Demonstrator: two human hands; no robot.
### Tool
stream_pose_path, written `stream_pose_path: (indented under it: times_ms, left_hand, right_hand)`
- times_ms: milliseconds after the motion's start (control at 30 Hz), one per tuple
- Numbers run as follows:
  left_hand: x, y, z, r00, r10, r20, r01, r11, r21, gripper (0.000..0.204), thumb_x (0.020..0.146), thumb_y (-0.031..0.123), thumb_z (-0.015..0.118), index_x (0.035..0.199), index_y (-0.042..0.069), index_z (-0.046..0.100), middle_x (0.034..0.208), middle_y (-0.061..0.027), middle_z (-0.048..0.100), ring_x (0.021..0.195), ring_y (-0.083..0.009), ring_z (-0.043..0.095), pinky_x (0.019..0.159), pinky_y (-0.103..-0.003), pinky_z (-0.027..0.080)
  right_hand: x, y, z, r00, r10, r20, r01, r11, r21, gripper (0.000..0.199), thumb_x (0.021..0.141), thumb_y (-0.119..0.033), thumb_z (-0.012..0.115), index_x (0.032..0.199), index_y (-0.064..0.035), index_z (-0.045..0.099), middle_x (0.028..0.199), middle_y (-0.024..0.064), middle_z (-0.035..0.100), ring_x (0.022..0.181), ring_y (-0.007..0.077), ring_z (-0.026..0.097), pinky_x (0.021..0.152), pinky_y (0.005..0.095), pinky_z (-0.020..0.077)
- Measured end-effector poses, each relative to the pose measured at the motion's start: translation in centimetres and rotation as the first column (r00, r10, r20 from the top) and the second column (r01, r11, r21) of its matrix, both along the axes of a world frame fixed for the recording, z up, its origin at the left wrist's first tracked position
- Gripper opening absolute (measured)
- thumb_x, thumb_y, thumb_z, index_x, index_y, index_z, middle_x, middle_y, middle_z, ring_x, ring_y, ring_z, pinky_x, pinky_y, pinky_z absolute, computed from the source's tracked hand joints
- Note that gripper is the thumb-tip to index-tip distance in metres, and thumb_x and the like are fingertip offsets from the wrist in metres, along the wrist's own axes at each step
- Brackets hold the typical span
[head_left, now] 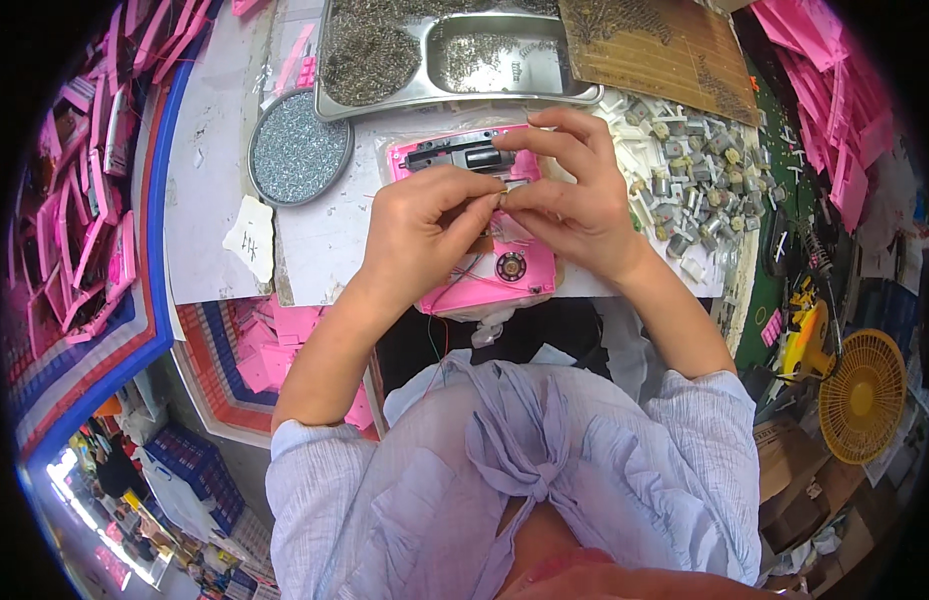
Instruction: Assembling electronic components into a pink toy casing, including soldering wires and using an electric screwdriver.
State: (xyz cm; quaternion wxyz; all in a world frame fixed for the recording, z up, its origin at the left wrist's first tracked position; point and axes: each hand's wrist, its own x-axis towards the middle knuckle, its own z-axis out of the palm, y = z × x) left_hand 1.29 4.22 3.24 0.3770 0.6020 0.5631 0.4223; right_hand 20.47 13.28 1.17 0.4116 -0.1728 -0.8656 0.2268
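A pink plastic casing [537, 279] lies on the table in front of me, with a black mechanism [460, 153] along its far side. On its near part sits a small round speaker [510, 265], and thin wires [462, 276] run beside it. Over the casing's middle, my left hand [431, 215] pinches with thumb and forefinger. My right hand [581, 198] meets it there in a pinch, its upper fingers lifted and bent. What lies between the fingertips is too small and too hidden to name.
A round dish of small silvery pieces [300, 148] stands left of the casing. Behind is a metal tray [454, 108] with springs. Small motors [699, 165] lie heaped at right. Brown cardboard [654, 45] overlaps the tray. Pink parts [89, 230] fill a bin at left; a yellow fan [861, 397] is at right.
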Motion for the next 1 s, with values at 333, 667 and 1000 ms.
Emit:
stream_pose_path:
  times_ms: [333,667,1000]
  left_hand:
    - [2.0,-0.7,-2.0,0.919,0.048,-0.392,0.041,0.976,0.215,0.009,0.084,0.007,0.075,0.092,0.007,0.071,0.085,-0.0094,0.068,0.08,-0.0292,0.067,0.074,-0.04,0.049]
    - [2.2,0.4,-1.9,0.831,0.242,-0.501,-0.006,0.904,0.427,0.014,0.075,0.013,0.082,0.085,0.012,0.072,0.094,-0.0002,0.064,0.089,-0.0234,0.056,0.079,-0.039,0.038]
    - [2.4,0.8,-2.9,0.843,0.232,-0.486,-0.039,0.927,0.374,0.013,0.073,0.014,0.083,0.083,0.013,0.074,0.098,-0.003,0.06,0.095,-0.0262,0.052,0.082,-0.041,0.036]
  right_hand:
    - [5.3,-2.5,1.5,0.974,-0.166,0.156,0.183,0.978,-0.1,0.026,0.073,-0.006,0.081,0.098,-0.0122,0.075,0.126,0.0104,0.068,0.124,0.0341,0.055,0.105,0.0467,0.0436]
    - [31.2,-5.8,2.6,0.247,-0.902,-0.354,0.147,0.396,-0.906,0.018,0.103,-0.019,0.064,0.109,-0.0027,0.058,0.09,0.0059,0.058,0.076,0.0162,0.05,0.066,0.0322,0.044]
    - [38.9,-4.5,0.3,0.335,-0.883,-0.329,0.224,0.414,-0.882,0.024,0.105,-0.029,0.06,0.103,-0.0048,0.062,0.082,0.004,0.056,0.071,0.0157,0.049,0.065,0.0317,0.043]
